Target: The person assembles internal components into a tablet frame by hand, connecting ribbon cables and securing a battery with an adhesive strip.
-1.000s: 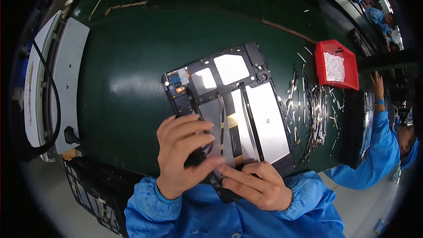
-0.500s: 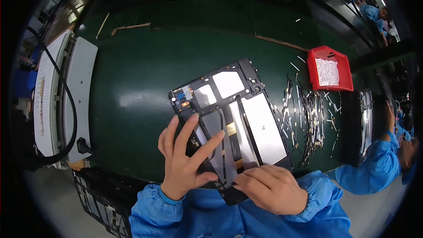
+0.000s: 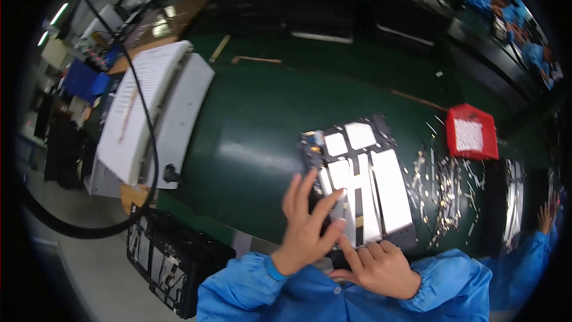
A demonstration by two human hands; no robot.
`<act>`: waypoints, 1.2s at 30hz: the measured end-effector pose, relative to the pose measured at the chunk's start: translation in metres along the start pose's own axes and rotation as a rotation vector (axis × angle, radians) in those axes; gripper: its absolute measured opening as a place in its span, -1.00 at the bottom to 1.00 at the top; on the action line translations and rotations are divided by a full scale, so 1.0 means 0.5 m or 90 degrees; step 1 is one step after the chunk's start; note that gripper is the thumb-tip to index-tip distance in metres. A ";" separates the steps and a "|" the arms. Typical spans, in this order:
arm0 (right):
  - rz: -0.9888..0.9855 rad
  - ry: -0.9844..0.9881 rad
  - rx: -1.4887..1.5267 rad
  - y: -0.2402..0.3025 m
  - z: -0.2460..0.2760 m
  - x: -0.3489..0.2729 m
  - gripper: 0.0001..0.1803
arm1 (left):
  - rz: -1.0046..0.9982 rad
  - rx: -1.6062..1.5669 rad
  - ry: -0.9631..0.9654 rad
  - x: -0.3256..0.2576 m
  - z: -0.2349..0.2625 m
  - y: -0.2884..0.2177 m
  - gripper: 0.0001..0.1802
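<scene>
An opened tablet (image 3: pixel 390 194) with a black frame and silvery battery panels lies at a slant on the green bench, close to my body. Thin black strips run lengthwise between its panels. My left hand (image 3: pixel 305 231) has its fingers spread over the tablet's left side, with nothing held. At the near edge is my right hand (image 3: pixel 382 269), its index finger stretched to the lower end of a strip, beside the left thumb. Its thumb points left, apart from the index finger, and the other fingers bend loosely. Both hands cover part of the tablet's near end.
Loose thin strips (image 3: pixel 447 203) lie scattered right of the tablet, below a red bin (image 3: pixel 492 137) of white pieces. A white box-shaped unit (image 3: pixel 189 101) with a black cable (image 3: pixel 154 149) stands left. Stacked black frames (image 3: pixel 179 268) sit lower left. Co-workers (image 3: pixel 545 60) are at the right.
The whole view has swung, so the bench and the tablet appear farther right and lower. My right index finger has straightened away from its thumb. My left hand stays spread on the tablet.
</scene>
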State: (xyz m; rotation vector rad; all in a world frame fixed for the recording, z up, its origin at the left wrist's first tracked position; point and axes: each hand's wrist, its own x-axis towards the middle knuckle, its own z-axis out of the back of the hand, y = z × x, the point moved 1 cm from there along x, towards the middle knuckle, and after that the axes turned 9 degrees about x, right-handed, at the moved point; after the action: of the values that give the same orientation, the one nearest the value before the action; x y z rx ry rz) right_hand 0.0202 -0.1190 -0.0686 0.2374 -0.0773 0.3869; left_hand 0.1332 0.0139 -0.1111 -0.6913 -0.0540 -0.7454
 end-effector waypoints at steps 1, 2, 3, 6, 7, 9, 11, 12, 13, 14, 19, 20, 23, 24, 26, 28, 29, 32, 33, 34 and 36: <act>0.009 0.000 -0.010 -0.002 0.002 0.000 -0.30 | 0.024 -0.043 -0.017 -0.006 -0.004 -0.012 -0.51; 0.028 -0.016 -0.015 0.004 0.008 0.006 -0.30 | 0.048 -0.088 -0.035 -0.009 -0.009 -0.022 -0.49; 0.023 0.000 -0.049 0.013 0.011 0.011 -0.28 | 0.072 -0.179 -0.053 -0.018 -0.017 -0.018 -0.47; -0.063 0.131 0.004 0.039 0.025 0.001 -0.38 | 0.119 -0.456 -0.115 -0.015 -0.022 -0.030 -0.40; -0.041 0.069 0.007 0.035 0.020 -0.002 -0.29 | 0.120 -0.431 -0.114 -0.013 -0.022 -0.029 -0.39; -0.012 -0.004 0.017 0.027 0.029 0.004 -0.20 | 0.120 -0.450 -0.108 -0.013 -0.037 -0.023 -0.38; 0.002 -0.006 0.024 0.025 0.034 0.005 -0.22 | 0.124 -0.452 -0.097 -0.015 -0.040 -0.017 -0.39; 0.003 0.001 0.033 0.024 0.031 0.004 -0.23 | 0.135 -0.452 -0.088 -0.016 -0.037 -0.020 -0.40; 0.021 -0.045 0.043 0.023 0.029 0.006 -0.26 | 0.136 -0.450 -0.092 -0.015 -0.033 -0.023 -0.40; 0.025 -0.045 0.044 0.022 0.025 0.009 -0.26 | 0.144 -0.430 -0.096 -0.015 -0.030 -0.024 -0.40; 0.003 -0.035 0.043 0.024 0.027 0.013 -0.27 | 0.200 -0.414 -0.097 -0.020 -0.040 -0.029 -0.41; 0.001 -0.037 0.038 0.025 0.030 0.014 -0.27 | 0.193 -0.422 -0.094 -0.017 -0.039 -0.034 -0.40; -0.036 -0.009 0.162 0.017 0.047 0.021 -0.32 | 0.208 -0.421 -0.112 -0.020 -0.034 -0.038 -0.37; -0.027 -0.009 0.165 0.011 0.065 0.019 -0.32 | 0.216 -0.421 -0.123 -0.021 -0.035 -0.041 -0.34; -0.118 -0.032 0.219 -0.019 0.092 0.014 -0.40 | 0.218 -0.351 -0.177 -0.037 -0.038 -0.042 -0.34; -0.196 -0.122 0.091 -0.067 0.087 -0.009 -0.46 | 0.226 -0.521 -0.173 -0.053 -0.051 -0.027 -0.31; -0.283 -0.218 0.092 -0.084 0.069 -0.013 -0.45 | 0.209 -0.530 -0.134 -0.057 -0.047 -0.019 -0.33; -0.449 -0.243 0.258 -0.141 0.022 -0.023 -0.34 | 0.167 -0.451 -0.127 -0.086 -0.043 -0.010 -0.37; -0.481 -0.260 0.398 -0.172 -0.001 -0.064 -0.39 | 0.152 -0.461 -0.114 -0.077 -0.038 -0.019 -0.40; -0.512 -0.281 0.536 -0.192 -0.024 -0.101 -0.44 | 0.140 -0.480 -0.103 -0.069 -0.041 -0.022 -0.40; -0.472 -0.373 0.682 -0.188 -0.044 -0.117 -0.53 | 0.109 -0.449 -0.104 -0.064 -0.050 -0.029 -0.39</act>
State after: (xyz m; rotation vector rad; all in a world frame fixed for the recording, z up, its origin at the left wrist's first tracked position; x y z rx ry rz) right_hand 0.0028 -0.2194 -0.1169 1.3899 -0.3445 -0.4384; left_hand 0.0955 0.0108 -0.1315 -1.4100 0.1256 -0.5330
